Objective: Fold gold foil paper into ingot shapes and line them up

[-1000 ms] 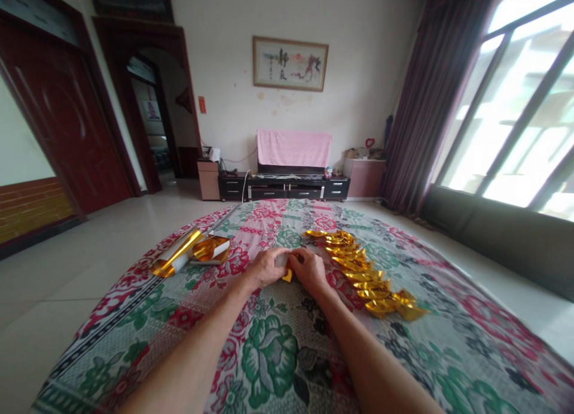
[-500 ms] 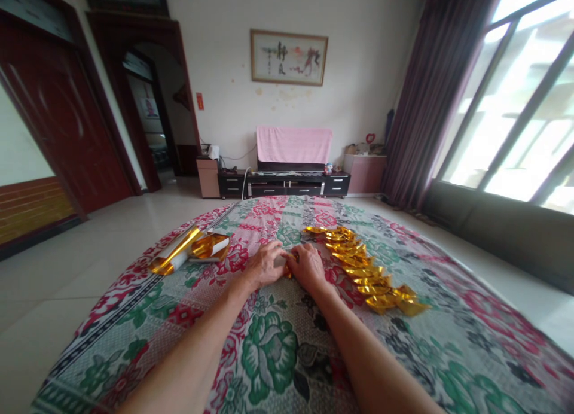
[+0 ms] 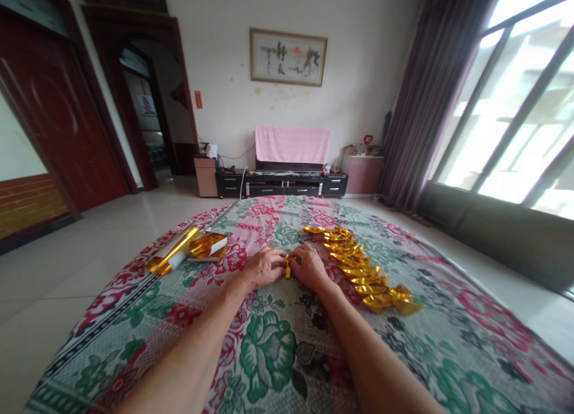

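Note:
Between my fingertips, low over the middle of the flowered cloth, is a small piece of gold foil paper (image 3: 287, 267), mostly hidden by the hands. My left hand (image 3: 268, 267) pinches it from the left, and my right hand (image 3: 308, 264) closes on it from the right. Just right of my right hand runs a slanting row of several folded gold paper ingots (image 3: 354, 260). Off to the left lie curled gold foil sheets (image 3: 174, 253) with white undersides, and a second curled stack (image 3: 208, 245) sits beside them.
A flowered tablecloth (image 3: 269, 354) in green, red and grey covers the round table. Beyond its far edge stands a low black TV cabinet (image 3: 282, 185) with a pink cloth (image 3: 292, 143) over the screen. A curtain (image 3: 403, 115) and window are on the right.
My fingertips have shifted on the gold foil paper, and a narrow upright strip of it now shows between the hands. The whole view has moved slightly.

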A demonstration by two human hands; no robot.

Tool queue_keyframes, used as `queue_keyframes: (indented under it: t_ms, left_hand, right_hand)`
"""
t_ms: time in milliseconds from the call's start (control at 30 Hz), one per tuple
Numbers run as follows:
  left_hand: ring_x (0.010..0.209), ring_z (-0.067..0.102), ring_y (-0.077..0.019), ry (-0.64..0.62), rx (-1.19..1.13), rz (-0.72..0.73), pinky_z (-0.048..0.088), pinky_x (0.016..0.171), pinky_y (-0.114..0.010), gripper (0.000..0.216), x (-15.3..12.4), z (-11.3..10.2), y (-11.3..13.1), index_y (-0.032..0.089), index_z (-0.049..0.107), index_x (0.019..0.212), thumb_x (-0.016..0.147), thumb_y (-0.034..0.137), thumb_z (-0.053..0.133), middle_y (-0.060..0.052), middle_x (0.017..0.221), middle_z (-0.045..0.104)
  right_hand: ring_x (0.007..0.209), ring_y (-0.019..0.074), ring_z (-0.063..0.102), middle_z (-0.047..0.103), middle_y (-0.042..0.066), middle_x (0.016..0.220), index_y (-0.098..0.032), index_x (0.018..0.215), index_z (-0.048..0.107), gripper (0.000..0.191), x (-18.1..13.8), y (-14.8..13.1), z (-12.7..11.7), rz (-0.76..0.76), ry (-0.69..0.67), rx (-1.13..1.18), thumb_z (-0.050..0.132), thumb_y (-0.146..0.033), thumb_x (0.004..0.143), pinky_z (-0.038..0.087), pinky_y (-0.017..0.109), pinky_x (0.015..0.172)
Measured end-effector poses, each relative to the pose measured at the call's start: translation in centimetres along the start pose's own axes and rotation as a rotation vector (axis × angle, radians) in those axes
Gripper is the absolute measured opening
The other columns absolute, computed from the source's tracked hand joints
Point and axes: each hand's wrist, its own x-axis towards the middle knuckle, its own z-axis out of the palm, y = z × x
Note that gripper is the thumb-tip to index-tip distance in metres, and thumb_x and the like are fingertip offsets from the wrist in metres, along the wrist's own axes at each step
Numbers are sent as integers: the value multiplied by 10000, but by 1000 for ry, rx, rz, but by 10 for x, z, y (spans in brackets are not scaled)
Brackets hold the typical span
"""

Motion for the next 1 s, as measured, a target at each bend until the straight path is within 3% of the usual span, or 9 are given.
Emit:
queue_keyframes:
  t_ms: [433,700,1000]
  left_hand:
    - [963,558,-144,-52,19,123,376,917,-280,217,1,1,-1,222,688,870,763,171,507,-7,1073,632]
    - [1009,553,-154,-61,-16,69,377,943,-288,216,1,-1,-2,203,691,854,748,151,509,-18,1071,637]
    - [1009,552,-143,-47,-35,110,384,937,-284,258,0,-1,-7,209,665,949,746,165,512,-23,1104,622]
  right_hand:
    - [906,177,510,589,58,933,-215,860,662,180,-4,3,-5,8,-77,2,513,-206,758,375,271,796]
    - [923,177,494,556,61,985,-206,898,630,182,-5,5,-5,3,-128,-9,537,-275,757,368,286,807]
    - [999,194,461,516,49,1049,-215,933,601,289,-3,3,-11,54,-224,15,615,-335,670,343,315,852]
